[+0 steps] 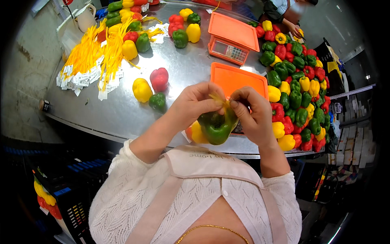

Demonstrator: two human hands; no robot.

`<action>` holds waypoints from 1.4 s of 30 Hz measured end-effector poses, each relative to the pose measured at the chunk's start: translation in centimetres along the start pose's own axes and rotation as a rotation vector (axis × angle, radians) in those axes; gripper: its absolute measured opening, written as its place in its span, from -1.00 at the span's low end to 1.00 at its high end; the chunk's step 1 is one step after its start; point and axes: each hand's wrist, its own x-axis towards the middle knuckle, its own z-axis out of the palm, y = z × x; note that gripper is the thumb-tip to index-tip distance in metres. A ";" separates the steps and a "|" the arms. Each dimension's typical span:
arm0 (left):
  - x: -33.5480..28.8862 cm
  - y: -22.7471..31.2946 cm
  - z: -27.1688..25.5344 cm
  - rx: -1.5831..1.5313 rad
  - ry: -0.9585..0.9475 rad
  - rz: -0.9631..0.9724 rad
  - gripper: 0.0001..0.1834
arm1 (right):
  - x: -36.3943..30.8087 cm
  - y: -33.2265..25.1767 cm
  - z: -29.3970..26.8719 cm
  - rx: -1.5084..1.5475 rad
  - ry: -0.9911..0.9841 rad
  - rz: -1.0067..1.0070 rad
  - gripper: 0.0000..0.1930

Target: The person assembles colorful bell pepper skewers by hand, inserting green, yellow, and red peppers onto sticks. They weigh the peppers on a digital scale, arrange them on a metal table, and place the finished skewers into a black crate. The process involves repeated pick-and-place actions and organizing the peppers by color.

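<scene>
A yellow net bag (227, 109) hangs in front of my chest, at the table's near edge. A green bell pepper (216, 129) is at its front, and a yellow bell pepper (199, 133) shows behind it to the left. My left hand (199, 101) pinches the gathered neck of the net between thumb and fingers. On the other side of the neck, my right hand (254, 114) is also closed on the netting. Just beyond my hands lies the orange pan of a scale (238, 74); its keypad is partly hidden behind the bag and my right hand.
Left of my hands stand a red pepper (159, 79), a yellow pepper (141, 90) and a green pepper (157, 101). Tagged yellow nets (87, 46) cover the far left. A second orange scale (233, 30) stands farther back. Loose peppers (295, 99) pile up right; another person's hand (293, 29) is beyond.
</scene>
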 end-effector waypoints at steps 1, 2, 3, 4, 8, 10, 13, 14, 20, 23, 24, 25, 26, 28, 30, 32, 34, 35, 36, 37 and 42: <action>0.2 -0.2 0.0 0.000 0.013 0.006 -0.86 | -0.1 -0.2 0.2 -0.023 0.030 -0.037 -0.89; 0.4 -0.3 0.0 0.001 0.025 0.010 -0.86 | -0.1 -0.3 0.6 -0.102 0.046 -0.118 -0.88; 0.4 -0.3 0.2 0.005 0.036 0.016 -0.86 | -0.1 -0.4 1.0 -0.182 0.062 -0.198 -0.87; 0.5 -0.3 0.3 0.009 0.047 0.021 -0.85 | -0.1 -0.5 1.3 -0.261 0.078 -0.278 -0.86; 0.3 -0.4 -0.1 0.076 0.039 0.047 -0.84 | 0.0 0.0 1.7 -0.278 0.127 -0.319 -0.83; 0.3 -0.5 0.2 0.104 0.038 0.080 -0.84 | -0.2 0.1 1.7 -0.210 0.140 -0.283 -0.82; 0.3 -0.7 0.3 0.108 0.055 0.069 -0.83 | -0.4 0.2 1.6 -0.171 0.130 -0.250 -0.81; 0.4 -0.8 0.2 0.103 0.062 0.056 -0.83 | -0.5 0.5 1.4 -0.079 0.136 -0.196 -0.81; 0.8 0.2 0.6 0.017 0.057 -0.006 -0.84 | -0.2 -0.1 0.5 -0.245 0.136 -0.404 -0.81; 0.6 0.5 0.6 -0.016 0.078 -0.040 -0.85 | 0.2 -0.8 -0.1 -0.454 0.044 -0.597 -0.80; 0.5 0.6 0.7 -0.005 0.069 -0.042 -0.86 | 0.1 -0.8 -0.4 -0.497 0.015 -0.620 -0.78; 0.5 0.7 0.7 0.006 0.059 -0.043 -0.86 | 0.0 -0.8 -0.6 -0.540 -0.014 -0.643 -0.75; 0.4 0.8 0.7 0.019 0.053 -0.044 -0.86 | 0.0 -0.8 -0.4 -0.453 0.017 -0.554 -0.71; 0.2 0.7 0.6 0.043 0.060 -0.021 -0.86 | 0.0 -0.5 -0.1 -0.279 0.078 -0.375 -0.64; 0.3 0.5 0.5 0.053 0.043 -0.002 -0.86 | -0.4 0.1 0.0 -0.128 0.019 -0.200 -0.59; 0.2 0.2 0.3 0.051 0.012 0.012 -0.86 | -0.5 0.1 0.0 -0.091 0.002 -0.108 -0.59; 0.2 0.0 0.4 0.055 0.016 0.036 -0.86 | -0.5 -0.3 0.1 -0.167 0.024 -0.101 -0.64; 0.4 -0.1 0.4 0.054 0.012 0.049 -0.86 | -0.4 -0.5 0.1 -0.228 0.045 -0.133 -0.66; 0.4 -0.1 0.4 0.056 0.013 0.055 -0.85 | -0.5 -0.7 0.3 -0.289 0.065 -0.165 -0.67; 0.4 0.0 0.3 0.059 0.015 0.061 -0.83 | -0.5 -1.0 0.4 -0.350 0.085 -0.197 -0.68; 0.3 0.0 0.3 0.087 -0.002 0.100 -0.82 | -0.3 -1.0 0.8 -0.391 0.124 -0.229 -0.68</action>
